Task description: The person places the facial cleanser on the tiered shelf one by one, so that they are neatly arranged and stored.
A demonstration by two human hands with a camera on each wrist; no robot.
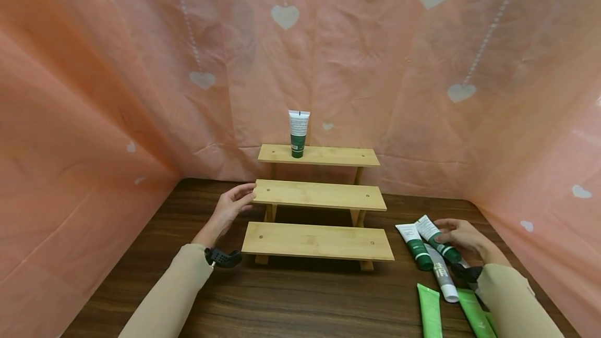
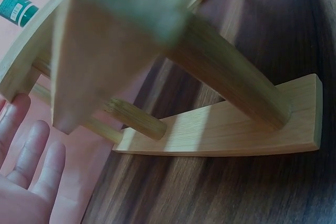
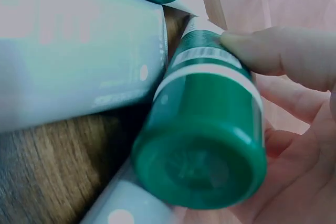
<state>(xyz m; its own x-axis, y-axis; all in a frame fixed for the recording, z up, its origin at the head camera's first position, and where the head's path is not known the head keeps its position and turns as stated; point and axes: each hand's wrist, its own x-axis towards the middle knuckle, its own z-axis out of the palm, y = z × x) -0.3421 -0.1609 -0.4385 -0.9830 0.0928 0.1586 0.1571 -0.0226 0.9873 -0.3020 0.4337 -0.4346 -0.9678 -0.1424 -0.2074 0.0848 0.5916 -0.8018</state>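
Observation:
A three-tier wooden shelf stand (image 1: 321, 194) stands on the dark wood table. My left hand (image 1: 231, 203) is at the left end of its middle board, fingers loosely extended; the left wrist view shows these fingers (image 2: 31, 153) beside the wooden parts, holding nothing. On the right, my right hand (image 1: 462, 237) pinches a green-and-white squeeze tube (image 1: 439, 239) between thumb and fingers. The right wrist view shows the thumb (image 3: 257, 48) on the side of this tube, its green cap (image 3: 199, 161) towards the camera. Another green-and-white tube (image 1: 415, 246) lies close to its left.
One green-and-white tube (image 1: 298, 134) stands cap down on the top board. Beneath my right hand lies a grey tube with a white cap (image 1: 441, 274). Light green tubes (image 1: 429, 311) lie nearer the front. A pink curtain with hearts (image 1: 347, 67) surrounds the table (image 1: 300, 299).

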